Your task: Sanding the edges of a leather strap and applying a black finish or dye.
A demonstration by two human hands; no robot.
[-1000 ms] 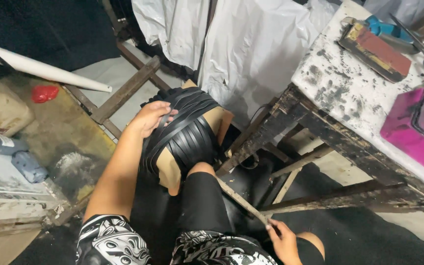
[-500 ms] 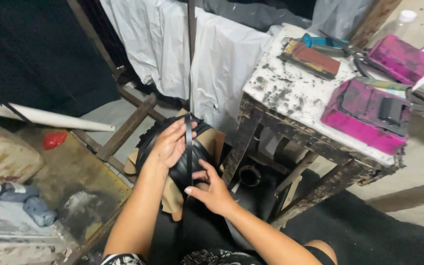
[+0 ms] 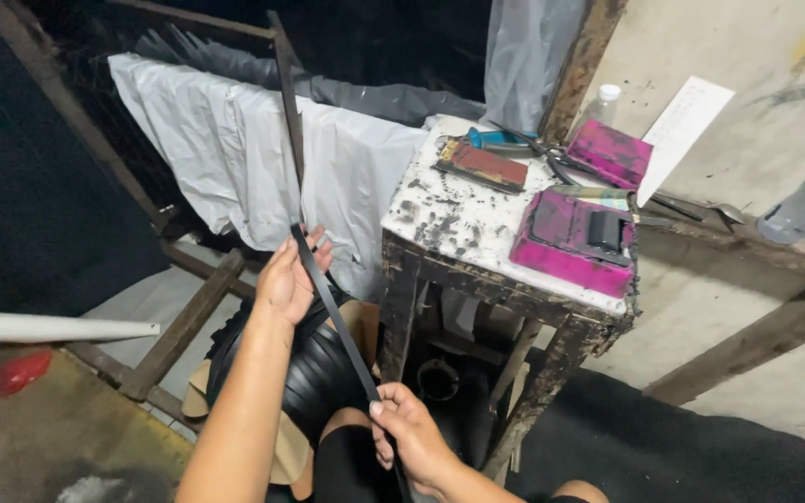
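A white sheet of paper [image 3: 684,130] hangs tilted on the pale wall at the upper right, a plain slanted rectangle; any marks on it are too faint to tell. Just left of it, at the back edge of the stained white surface [image 3: 463,224], a clear plastic bottle [image 3: 600,104] with a white cap stands upright. A second clear bottle [image 3: 798,207] leans at the far right edge, near a wooden rail. Two flat magenta boxes sit on the surface: the smaller box [image 3: 609,152] at the back, and the larger box [image 3: 572,240] near the front right corner, smeared with black.
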